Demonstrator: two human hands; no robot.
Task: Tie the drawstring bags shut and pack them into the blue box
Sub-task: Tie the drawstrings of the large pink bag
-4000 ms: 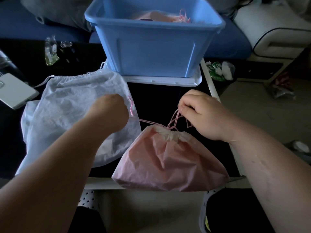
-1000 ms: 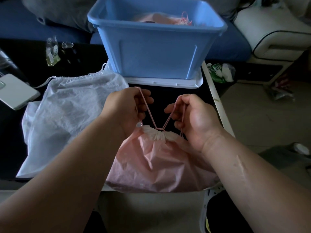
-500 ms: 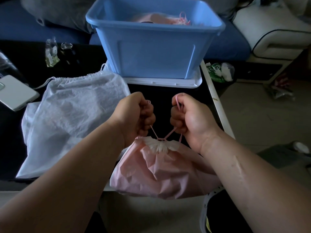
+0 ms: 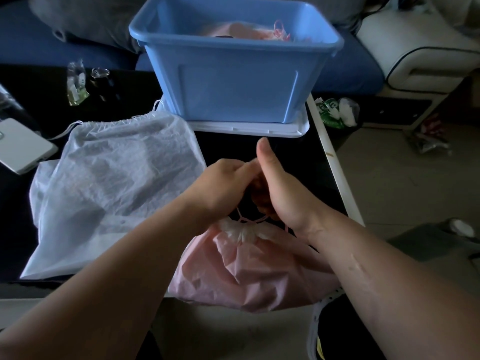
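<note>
A pink drawstring bag (image 4: 249, 271) lies at the near edge of the black table, its gathered mouth cinched. Its pink drawstring (image 4: 245, 219) runs up from the mouth into both hands. My left hand (image 4: 220, 188) and my right hand (image 4: 280, 193) meet just above the mouth, fingers curled round the cord, the right thumb sticking up. A white drawstring bag (image 4: 111, 178) lies flat and open-mouthed to the left. The blue box (image 4: 233, 81) stands at the back on its white lid (image 4: 249, 127), with another pink bag (image 4: 249, 28) inside.
A white flat device (image 4: 18, 146) sits at the table's left edge. Small clear packets (image 4: 76, 84) lie at the back left. The table's white right edge (image 4: 335, 167) drops to the floor, where crumpled wrappers (image 4: 335, 111) lie. A sofa stands behind.
My hands, which were apart and pulling the cord ends outward, have come together above the bag's mouth. The pink bag has slid slightly toward me.
</note>
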